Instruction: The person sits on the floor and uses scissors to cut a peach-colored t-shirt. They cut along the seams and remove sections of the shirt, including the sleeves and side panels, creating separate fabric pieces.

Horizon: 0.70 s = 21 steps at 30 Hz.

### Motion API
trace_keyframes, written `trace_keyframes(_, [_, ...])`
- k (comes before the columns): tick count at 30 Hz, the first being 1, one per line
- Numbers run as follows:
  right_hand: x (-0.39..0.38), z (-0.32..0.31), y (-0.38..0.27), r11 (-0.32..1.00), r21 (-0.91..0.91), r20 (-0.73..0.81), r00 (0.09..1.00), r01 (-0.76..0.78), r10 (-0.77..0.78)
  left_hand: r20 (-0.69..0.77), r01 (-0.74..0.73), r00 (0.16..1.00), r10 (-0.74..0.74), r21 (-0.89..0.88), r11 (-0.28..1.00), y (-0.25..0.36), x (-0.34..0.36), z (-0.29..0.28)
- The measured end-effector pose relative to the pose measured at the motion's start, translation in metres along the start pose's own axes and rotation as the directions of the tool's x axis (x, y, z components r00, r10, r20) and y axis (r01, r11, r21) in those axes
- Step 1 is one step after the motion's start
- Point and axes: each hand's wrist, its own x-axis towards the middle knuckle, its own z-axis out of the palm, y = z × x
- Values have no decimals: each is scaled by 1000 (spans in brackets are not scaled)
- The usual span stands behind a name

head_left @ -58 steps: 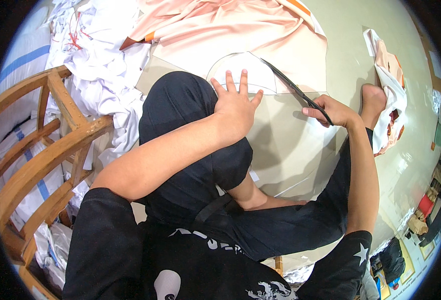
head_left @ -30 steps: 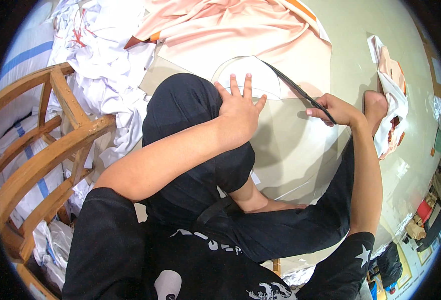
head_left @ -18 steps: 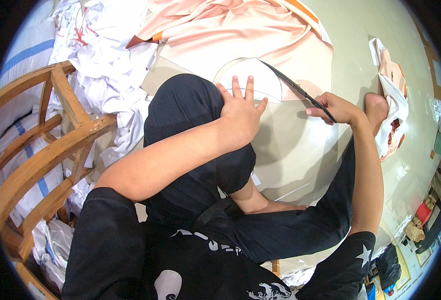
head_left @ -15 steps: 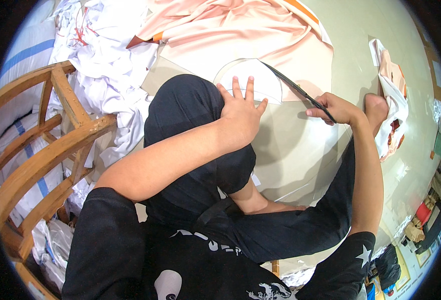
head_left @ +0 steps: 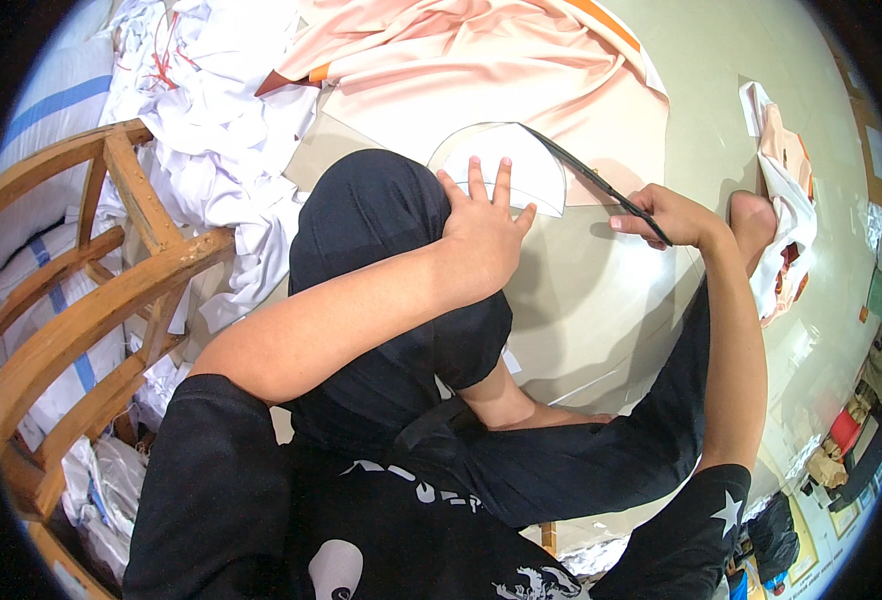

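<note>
Spread fingers of my left hand (head_left: 484,238) lie flat on a white half-round piece (head_left: 506,165), paper or cloth, I cannot tell which. It rests over the near edge of a pale peach cloth (head_left: 601,125) on the floor. My right hand (head_left: 661,217) is closed round the handles of long black scissors (head_left: 606,187). Their blades point up and left, along the right side of the white piece, with the tip at its top. The blades look nearly together. What lies between them is too fine to make out.
A wooden chair frame (head_left: 126,285) stands at the left, beside heaped white cloth (head_left: 226,150) and white sacks with blue stripes (head_left: 56,110). My bent knee in black trousers (head_left: 366,200) is close to my left hand. Peach and white scraps (head_left: 786,215) lie right, beside my foot (head_left: 753,218).
Very little differs. The white piece, my left fingers and the scissors' tip sit slightly lower in the picture. Both hands keep their pose.
</note>
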Motion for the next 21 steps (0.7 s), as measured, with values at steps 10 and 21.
trace_keyframes(10, [1, 0, 0, 1000, 15, -20, 1000, 13, -13, 41, -8, 999, 9, -47, 999, -1, 4, 1])
trace_keyframes(21, [6, -1, -6, 1000, 1, -12, 1000, -10, 10, 106, -8, 994, 15, -69, 998, 0, 8, 2])
